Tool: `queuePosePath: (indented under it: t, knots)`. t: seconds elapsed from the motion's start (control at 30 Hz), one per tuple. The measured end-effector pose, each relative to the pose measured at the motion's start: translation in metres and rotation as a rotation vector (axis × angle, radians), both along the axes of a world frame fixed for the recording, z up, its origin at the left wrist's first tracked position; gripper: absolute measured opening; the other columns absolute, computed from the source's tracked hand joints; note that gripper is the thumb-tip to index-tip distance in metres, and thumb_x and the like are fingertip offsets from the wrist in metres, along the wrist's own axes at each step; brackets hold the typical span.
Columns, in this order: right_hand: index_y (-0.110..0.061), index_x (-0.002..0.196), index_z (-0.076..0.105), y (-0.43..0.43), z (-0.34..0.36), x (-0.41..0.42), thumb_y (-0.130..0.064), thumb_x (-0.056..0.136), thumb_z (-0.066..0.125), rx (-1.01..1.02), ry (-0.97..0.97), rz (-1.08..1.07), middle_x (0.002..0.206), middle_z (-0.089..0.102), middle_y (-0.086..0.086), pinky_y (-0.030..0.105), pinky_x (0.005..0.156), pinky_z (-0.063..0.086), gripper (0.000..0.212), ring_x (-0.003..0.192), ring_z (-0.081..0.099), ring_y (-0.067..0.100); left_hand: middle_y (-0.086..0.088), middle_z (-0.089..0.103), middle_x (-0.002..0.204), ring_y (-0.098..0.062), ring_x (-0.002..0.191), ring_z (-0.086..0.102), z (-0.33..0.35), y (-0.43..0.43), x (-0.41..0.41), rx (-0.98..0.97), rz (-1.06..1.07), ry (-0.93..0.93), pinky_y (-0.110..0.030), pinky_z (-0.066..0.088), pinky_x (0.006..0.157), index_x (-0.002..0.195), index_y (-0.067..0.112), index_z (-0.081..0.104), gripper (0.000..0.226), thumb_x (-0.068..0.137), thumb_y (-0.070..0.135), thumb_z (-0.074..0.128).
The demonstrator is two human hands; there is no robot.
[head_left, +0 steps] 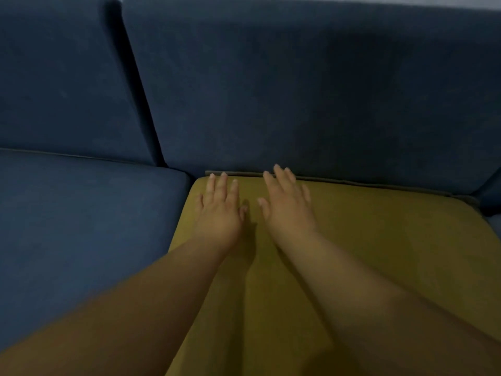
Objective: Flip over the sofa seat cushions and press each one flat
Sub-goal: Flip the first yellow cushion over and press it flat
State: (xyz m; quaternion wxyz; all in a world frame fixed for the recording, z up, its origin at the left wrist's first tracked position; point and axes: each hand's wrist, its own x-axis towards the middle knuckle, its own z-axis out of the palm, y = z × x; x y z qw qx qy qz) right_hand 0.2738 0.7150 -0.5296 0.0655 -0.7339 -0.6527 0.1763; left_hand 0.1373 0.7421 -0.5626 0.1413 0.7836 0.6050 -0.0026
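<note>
Both hands, left hand point(219, 210) and right hand point(287, 204), lie flat with fingers straight on the yellow cushion point(379, 253), which sits in the sofa point(298, 90) beside the blue cushion point(81, 213).

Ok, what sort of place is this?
Likely a home living room: a dark blue sofa, its blue seat cushion, and a mustard seat cushion beneath the left hand and right hand.

Left hand point(219, 210) and right hand point(287, 204), fingers straight, lie side by side on mustard seat cushion point(379, 253); blue seat cushion point(81, 226) alongside; blue back cushions point(298, 90) behind.
</note>
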Motion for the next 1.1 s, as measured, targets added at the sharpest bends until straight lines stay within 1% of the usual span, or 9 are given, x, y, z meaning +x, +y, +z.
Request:
queuePosePath:
  t: [0.13,0.27,0.37,0.5,0.57,0.67,0.73,0.97,1.1]
  knots:
    - [-0.025,0.155,-0.003,0.013,-0.051,0.004,-0.041,0.103,0.032,0.037,-0.045,0.001,0.162,-0.017,-0.003,0.047,0.119,-0.006,0.065,0.147,-0.018,0.017,0.0,-0.014,0.161,-0.02,0.146,-0.018,-0.049,0.008,-0.002,-0.019,0.036,0.014,-0.049,-0.002,0.119,0.154,0.022,0.001,0.06,0.102,0.047,0.019]
    - [-0.026,0.155,0.0,0.003,-0.1,0.006,-0.047,0.102,0.021,-0.105,-0.086,0.021,0.163,-0.011,-0.006,0.047,0.119,-0.006,0.06,0.148,-0.013,0.014,0.003,-0.013,0.161,-0.015,0.147,-0.015,-0.079,-0.001,-0.001,0.002,0.037,0.117,-0.049,-0.002,0.118,0.154,0.025,-0.002,0.062,0.099,0.052,0.008]
    - [-0.026,0.155,-0.001,0.005,-0.095,0.014,-0.047,0.103,0.02,-0.115,-0.071,0.035,0.163,-0.012,-0.005,0.048,0.119,-0.006,0.06,0.148,-0.013,0.014,0.003,-0.013,0.161,-0.013,0.146,-0.016,-0.071,0.005,0.009,0.009,0.032,0.067,-0.049,-0.004,0.118,0.154,0.023,-0.001,0.063,0.099,0.053,0.007]
    - [-0.025,0.153,-0.011,0.008,-0.07,0.053,-0.046,0.102,0.02,0.084,-0.105,-0.067,0.159,-0.022,-0.006,0.047,0.117,-0.01,0.063,0.146,-0.022,0.015,0.004,-0.023,0.158,-0.013,0.144,-0.024,-0.056,0.009,0.043,0.144,-0.008,-0.074,-0.046,-0.009,0.117,0.151,0.025,-0.012,0.068,0.09,0.056,-0.005]
    - [-0.026,0.152,-0.012,-0.001,-0.077,0.078,-0.046,0.102,0.02,0.088,-0.135,-0.126,0.157,-0.025,-0.007,0.046,0.118,-0.01,0.063,0.146,-0.022,0.015,0.005,-0.026,0.157,-0.013,0.143,-0.026,-0.06,0.001,0.063,0.102,-0.067,-0.063,-0.046,-0.009,0.118,0.149,0.027,-0.015,0.064,0.093,0.055,-0.005]
    - [-0.025,0.155,0.0,-0.017,-0.102,0.098,-0.047,0.102,0.019,-0.085,-0.142,-0.107,0.163,-0.01,-0.005,0.046,0.12,-0.003,0.061,0.149,-0.011,0.014,0.005,-0.018,0.16,-0.013,0.145,-0.02,-0.078,-0.01,0.079,-0.003,-0.113,0.087,-0.05,-0.004,0.118,0.152,0.026,-0.009,0.062,0.097,0.054,0.001]
    - [-0.024,0.155,0.002,-0.017,-0.107,0.101,-0.047,0.102,0.02,-0.105,-0.122,-0.092,0.163,-0.007,-0.005,0.046,0.119,-0.003,0.061,0.149,-0.009,0.014,0.005,-0.016,0.16,-0.012,0.146,-0.018,-0.077,-0.008,0.085,-0.009,-0.089,0.115,-0.051,-0.004,0.118,0.153,0.025,-0.006,0.063,0.098,0.054,0.004]
    - [-0.026,0.151,-0.015,-0.034,-0.076,0.162,-0.044,0.102,0.019,0.1,-0.156,-0.23,0.159,-0.024,-0.006,0.047,0.115,-0.012,0.062,0.145,-0.023,0.014,0.005,-0.025,0.157,-0.011,0.143,-0.027,-0.055,-0.022,0.157,0.117,-0.216,-0.075,-0.046,-0.008,0.118,0.15,0.025,-0.013,0.059,0.097,0.048,0.0]
    - [-0.026,0.155,-0.001,-0.056,-0.107,0.191,-0.048,0.101,0.014,-0.1,-0.132,-0.22,0.163,-0.011,-0.007,0.045,0.119,-0.006,0.06,0.148,-0.014,0.011,0.005,-0.019,0.159,-0.011,0.145,-0.021,-0.078,-0.04,0.172,-0.009,-0.239,0.092,-0.048,-0.006,0.118,0.153,0.025,-0.008,0.06,0.099,0.048,0.006]
